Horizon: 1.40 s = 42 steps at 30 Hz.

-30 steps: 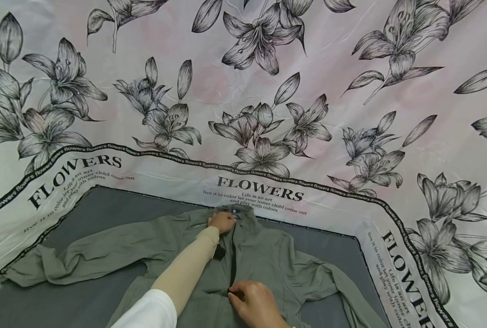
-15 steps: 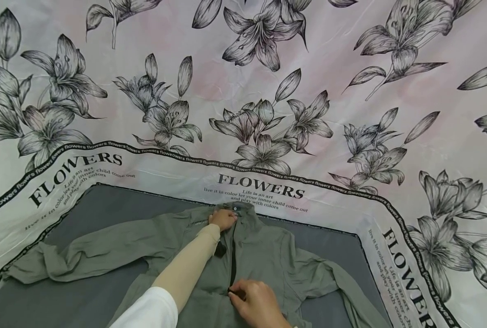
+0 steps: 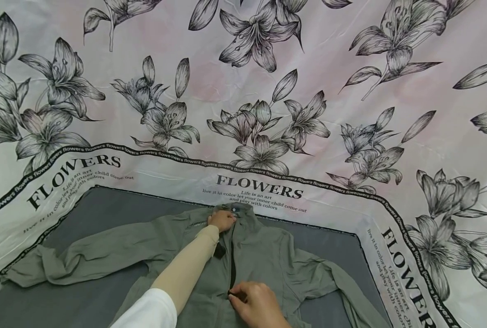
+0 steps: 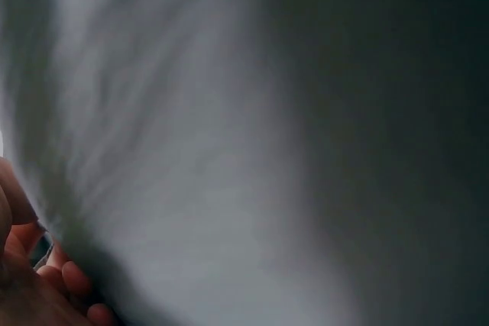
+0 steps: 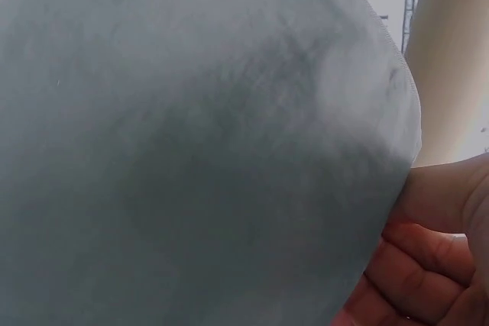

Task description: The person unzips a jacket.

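A grey-green zip-front jacket (image 3: 266, 255) lies face up with its sleeves spread to both sides. My left hand (image 3: 222, 221) grips its front edge just below the collar; in the left wrist view the curled fingers show at the lower left, with blurred fabric filling most of the picture. Lower on the chest, my right hand (image 3: 256, 303) pinches the small dark zipper pull between thumb and forefinger. Above that hand the black zipper strip (image 3: 233, 259) runs up to the collar. A black tag (image 3: 220, 251) sits beside my left forearm, partly behind it.
Under the jacket is a dark grey surface (image 3: 104, 205), framed by a white border (image 3: 165, 175) with printed words. Beyond it spreads a pinkish-white cloth (image 3: 210, 91) with black lily drawings. My left forearm crosses over the jacket's chest.
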Each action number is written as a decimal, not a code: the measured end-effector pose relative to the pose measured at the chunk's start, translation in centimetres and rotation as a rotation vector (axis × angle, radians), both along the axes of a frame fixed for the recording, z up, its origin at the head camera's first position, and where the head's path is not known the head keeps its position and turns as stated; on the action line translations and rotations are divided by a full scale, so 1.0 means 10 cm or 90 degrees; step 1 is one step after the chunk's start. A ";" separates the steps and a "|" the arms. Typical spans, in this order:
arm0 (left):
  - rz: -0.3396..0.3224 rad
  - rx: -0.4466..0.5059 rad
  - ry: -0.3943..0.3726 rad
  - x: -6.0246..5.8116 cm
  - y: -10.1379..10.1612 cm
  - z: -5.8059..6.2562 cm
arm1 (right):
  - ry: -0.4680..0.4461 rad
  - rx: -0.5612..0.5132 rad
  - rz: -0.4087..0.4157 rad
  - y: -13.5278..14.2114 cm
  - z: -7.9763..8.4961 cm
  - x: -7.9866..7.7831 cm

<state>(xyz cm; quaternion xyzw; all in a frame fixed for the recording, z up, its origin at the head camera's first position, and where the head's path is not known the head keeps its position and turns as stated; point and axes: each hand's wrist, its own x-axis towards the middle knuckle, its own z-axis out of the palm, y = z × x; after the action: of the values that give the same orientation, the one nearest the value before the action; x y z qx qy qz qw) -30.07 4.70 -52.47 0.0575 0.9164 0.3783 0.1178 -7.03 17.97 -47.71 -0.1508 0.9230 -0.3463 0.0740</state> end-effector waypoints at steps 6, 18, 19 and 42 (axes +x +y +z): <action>0.002 -0.002 -0.001 -0.01 0.00 -0.01 | -0.011 -0.006 -0.006 0.01 0.04 0.01; 0.003 0.005 -0.010 -0.05 0.02 -0.05 | -0.014 -0.029 -0.020 0.04 0.10 0.03; 0.002 0.004 -0.010 -0.05 0.02 -0.05 | -0.011 -0.029 -0.019 0.04 0.11 0.03; -0.010 0.003 0.002 -0.04 0.01 0.00 | 0.031 -0.043 0.007 0.08 0.27 0.11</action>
<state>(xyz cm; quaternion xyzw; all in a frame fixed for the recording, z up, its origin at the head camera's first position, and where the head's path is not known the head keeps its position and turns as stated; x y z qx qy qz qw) -30.44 4.75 -52.44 0.0653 0.9152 0.3795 0.1189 -5.89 18.78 -45.04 -0.1669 0.9115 -0.3729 0.0483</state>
